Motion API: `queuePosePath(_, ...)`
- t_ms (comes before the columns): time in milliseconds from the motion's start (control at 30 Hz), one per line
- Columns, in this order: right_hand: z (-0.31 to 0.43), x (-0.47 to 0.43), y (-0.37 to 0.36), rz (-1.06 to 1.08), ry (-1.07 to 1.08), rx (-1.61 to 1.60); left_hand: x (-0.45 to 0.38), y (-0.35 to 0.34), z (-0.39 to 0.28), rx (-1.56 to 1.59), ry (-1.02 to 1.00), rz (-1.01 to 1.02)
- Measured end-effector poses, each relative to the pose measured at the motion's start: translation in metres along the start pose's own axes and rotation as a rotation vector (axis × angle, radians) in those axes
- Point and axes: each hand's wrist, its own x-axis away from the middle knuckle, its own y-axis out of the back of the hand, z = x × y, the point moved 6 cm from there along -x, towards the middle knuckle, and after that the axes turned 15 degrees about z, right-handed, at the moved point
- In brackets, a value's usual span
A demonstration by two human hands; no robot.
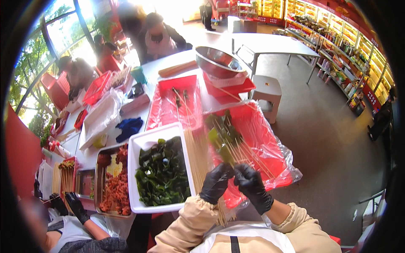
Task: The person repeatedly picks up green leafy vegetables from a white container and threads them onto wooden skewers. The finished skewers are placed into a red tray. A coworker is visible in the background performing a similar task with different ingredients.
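Observation:
My left hand (pixel 217 182), in a black glove, holds a folded piece of kelp (pixel 225 152) at its fingertips. My right hand (pixel 252 186), also gloved in black, meets it with pinched fingers at the kelp's lower end; a thin skewer seems to be between them, but the fingers hide most of it. Just beyond, skewers threaded with kelp (pixel 232 136) lie in a red tray lined with clear plastic (pixel 272 139). Left of my hands, a bundle of bare bamboo skewers (pixel 196 158) lies beside a white tub (pixel 135 177) of dark green kelp strips (pixel 163 170).
Farther left, a metal tray (pixel 99 189) holds red minced food (pixel 115 193). A co-worker's gloved hands (pixel 71 204) hold skewers at lower left. Another lined red tray (pixel 161 104), a steel bowl (pixel 218 64) and a blue cloth (pixel 129 129) are on the table. A grey stool (pixel 267 88) stands right.

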Motion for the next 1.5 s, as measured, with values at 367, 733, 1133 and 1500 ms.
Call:
queuePosePath(367, -0.046, -0.061, 0.052, -0.079, -0.012, 0.090, 0.019, 0.019, -0.036, -0.101, 0.087, -0.029)
queuePosePath(733, -0.012, -0.093, -0.049, 0.073, 0.236, 0.893, 0.097, 0.148, -0.053, -0.568, 0.209, -0.442)
queuePosePath(1133, -0.053, -0.136, -0.111, 0.230, 0.113, 1.254, 0.098, 0.154, -0.035, -0.882, 0.420, -0.343)
queuePosePath(1500, -0.040, -0.122, -0.071, 0.040, 0.069, 0.493, 0.064, 0.173, -0.033, -1.241, 0.478, -0.209)
